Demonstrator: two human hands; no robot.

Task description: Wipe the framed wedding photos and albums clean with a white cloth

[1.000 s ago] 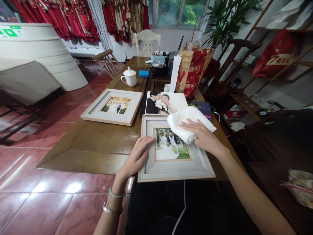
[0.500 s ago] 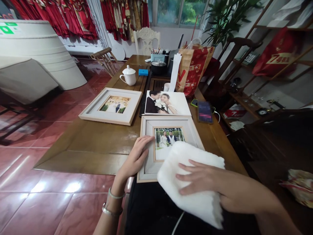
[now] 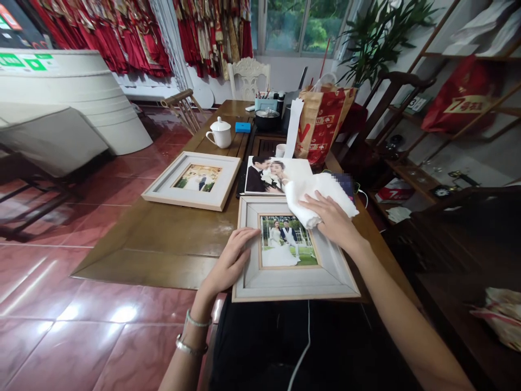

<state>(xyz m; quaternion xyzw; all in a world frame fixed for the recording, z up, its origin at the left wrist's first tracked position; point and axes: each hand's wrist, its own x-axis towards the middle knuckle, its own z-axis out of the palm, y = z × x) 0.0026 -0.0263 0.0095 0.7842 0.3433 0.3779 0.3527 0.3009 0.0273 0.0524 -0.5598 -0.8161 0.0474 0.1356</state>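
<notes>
A pale wooden picture frame [image 3: 293,282] with a wedding photo lies flat at the near edge of the wooden table [image 3: 171,244]. My left hand [image 3: 232,260] rests on the frame's left border, fingers stretched flat. My right hand [image 3: 331,220] presses a white cloth [image 3: 315,193] against the frame's upper right corner. The cloth covers part of a phone behind it.
A second framed photo [image 3: 193,179] lies to the left and an unframed wedding print [image 3: 264,174] behind the near frame. Farther back stand a lidded white cup [image 3: 220,133], a blue box [image 3: 243,127], a pot [image 3: 267,117] and a red paper bag [image 3: 321,122]. Shelves stand at the right.
My right hand swept the cloth down to the frame's near right corner, then back up to its far right corner. My left hand stayed on the left border.
</notes>
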